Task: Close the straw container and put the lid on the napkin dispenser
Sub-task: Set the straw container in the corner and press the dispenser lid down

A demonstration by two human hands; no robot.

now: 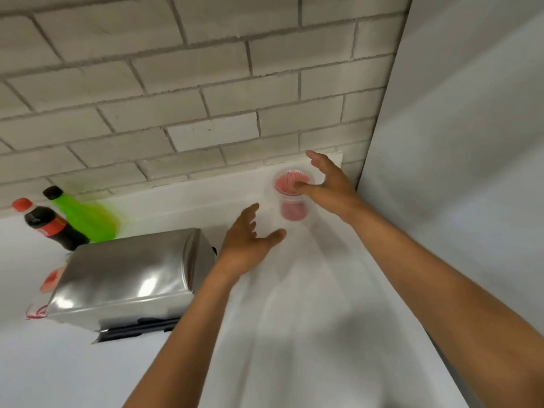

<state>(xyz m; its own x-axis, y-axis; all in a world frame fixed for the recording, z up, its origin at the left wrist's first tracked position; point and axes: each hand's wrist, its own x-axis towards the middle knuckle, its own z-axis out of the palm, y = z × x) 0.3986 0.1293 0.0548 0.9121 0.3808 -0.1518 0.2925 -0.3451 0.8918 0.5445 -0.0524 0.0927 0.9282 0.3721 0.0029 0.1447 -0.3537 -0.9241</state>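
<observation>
A clear plastic straw container (290, 198) full of red straws stands on the white counter near the back wall. My right hand (326, 184) hovers beside its rim on the right, fingers spread, thumb touching the top edge. My left hand (247, 242) is open in front of the container to its left, apart from it. The shiny metal napkin dispenser (129, 275) sits at the left, close to my left forearm. I cannot make out a separate lid in the blur.
A dark cola bottle (54, 228), a green bottle (82, 216) and a red cap (21, 204) stand behind the dispenser. Red-and-clear items (48, 281) show at its left side. A brick wall runs along the back; a white panel (471, 172) bounds the right.
</observation>
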